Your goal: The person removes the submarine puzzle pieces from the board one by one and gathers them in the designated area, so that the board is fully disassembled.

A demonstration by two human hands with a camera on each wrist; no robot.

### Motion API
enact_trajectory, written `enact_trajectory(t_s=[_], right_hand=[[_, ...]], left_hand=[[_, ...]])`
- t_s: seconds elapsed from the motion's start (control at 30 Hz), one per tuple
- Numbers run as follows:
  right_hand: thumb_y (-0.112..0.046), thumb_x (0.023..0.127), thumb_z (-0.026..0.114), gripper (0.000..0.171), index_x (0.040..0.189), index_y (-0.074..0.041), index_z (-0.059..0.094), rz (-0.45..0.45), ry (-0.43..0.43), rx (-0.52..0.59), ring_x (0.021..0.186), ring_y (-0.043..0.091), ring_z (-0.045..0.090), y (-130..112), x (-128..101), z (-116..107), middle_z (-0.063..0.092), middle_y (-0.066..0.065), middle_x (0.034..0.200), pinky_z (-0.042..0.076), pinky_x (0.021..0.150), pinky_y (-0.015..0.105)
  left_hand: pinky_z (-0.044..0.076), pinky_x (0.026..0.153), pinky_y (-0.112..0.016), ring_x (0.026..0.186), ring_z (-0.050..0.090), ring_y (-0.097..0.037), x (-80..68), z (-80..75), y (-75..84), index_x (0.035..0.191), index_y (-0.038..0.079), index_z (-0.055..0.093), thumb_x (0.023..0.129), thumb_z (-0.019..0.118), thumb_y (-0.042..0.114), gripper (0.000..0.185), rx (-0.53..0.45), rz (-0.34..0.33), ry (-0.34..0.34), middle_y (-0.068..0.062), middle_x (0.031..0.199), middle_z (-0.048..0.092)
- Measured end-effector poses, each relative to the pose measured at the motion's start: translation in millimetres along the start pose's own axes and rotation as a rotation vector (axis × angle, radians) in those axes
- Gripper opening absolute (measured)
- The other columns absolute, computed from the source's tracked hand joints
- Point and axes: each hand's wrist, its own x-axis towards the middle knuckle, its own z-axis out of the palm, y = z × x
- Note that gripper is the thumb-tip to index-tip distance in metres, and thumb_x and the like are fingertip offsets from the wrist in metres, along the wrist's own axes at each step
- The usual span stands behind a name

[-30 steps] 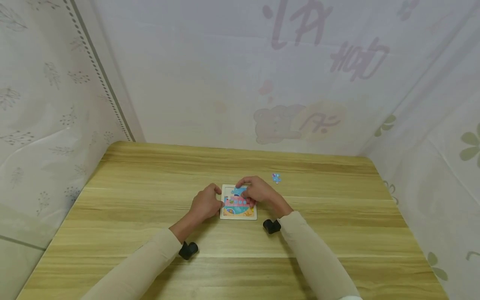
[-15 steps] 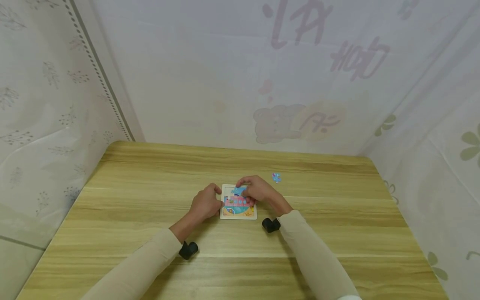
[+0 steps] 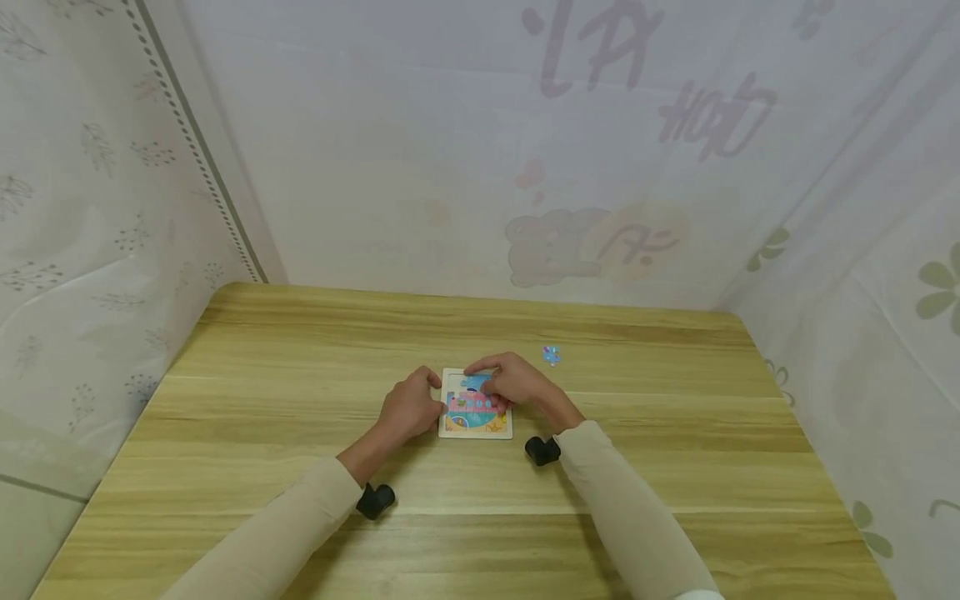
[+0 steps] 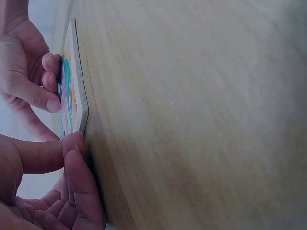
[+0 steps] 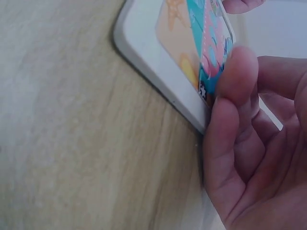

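Puzzle board [image 3: 474, 434], left hand [image 3: 409, 406], right hand [image 3: 519, 380] at opposite edges, wide tabletop [image 3: 457, 533]

puzzle [image 3: 474, 406]: square, pale-framed, pink-and-teal, flat | gap: its 11 o'clock corner | piece [image 3: 551, 355]: blue, loose, 2 o'clock from puzzle

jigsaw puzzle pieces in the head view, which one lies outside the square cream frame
The blue jigsaw piece with pink marks, alone on the wooden table beyond the right hand; the other visible pieces sit inside the square cream frame.
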Motion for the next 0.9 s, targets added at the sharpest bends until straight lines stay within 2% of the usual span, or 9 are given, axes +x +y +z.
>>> enact_trajectory(t_s=[0.3, 0.53, 0.8, 0.9], right_hand=[[-0.001, 0.089, 0.057, 0.035, 0.119, -0.017, 0.068, 0.019, -0.001, 0.004, 0.043, 0.012, 0.047, -0.7, 4.2, -1.4, 0.050, 0.003, 0.055, 0.044, 0.041, 0.022], [-0.001, 0.089, 0.057, 0.035, 0.118, -0.016, 0.068, 0.015, 0.013, 0.049, 0.043, 0.012, 0.046, -0.1, 3.3, -2.5, 0.050, 0.003, 0.054, 0.044, 0.042, 0.023], [-0.004, 0.094, 0.058, 0.028, 0.119, -0.012, 0.069, -0.024, 0.044, 0.130, 0.042, 0.013, 0.049, 6.2, 1.4, -2.9, 0.055, 0.005, 0.054, 0.043, 0.042, 0.024], [-0.005, 0.095, 0.058, 0.031, 0.124, -0.013, 0.067, -0.020, 0.042, 0.146, 0.042, 0.013, 0.049, 7.2, 0.6, -1.8, 0.055, 0.005, 0.055, 0.043, 0.043, 0.023]], left_hand=[[0.040, 0.049, -0.024, 0.050, 0.059, -0.013, 0.7, -0.2, 1.8, 0.115, 0.001, 0.056, 0.087, 0.071, 0.008, 0.033, -0.002, -0.004, 0.001, -0.004, 0.062, 0.062], [0.040, 0.049, -0.024, 0.050, 0.059, -0.014, 1.1, 0.2, 1.1, 0.115, 0.002, 0.056, 0.087, 0.071, 0.009, 0.033, 0.010, 0.002, 0.001, -0.004, 0.061, 0.062], [0.042, 0.049, -0.025, 0.050, 0.060, -0.014, 2.9, 1.5, -1.4, 0.115, 0.002, 0.055, 0.086, 0.071, 0.009, 0.033, 0.008, 0.007, 0.001, -0.004, 0.061, 0.062], [0.042, 0.050, -0.025, 0.051, 0.060, -0.014, 2.7, 1.9, -1.9, 0.115, 0.001, 0.056, 0.086, 0.071, 0.008, 0.033, 0.007, 0.008, 0.000, -0.005, 0.063, 0.062]])
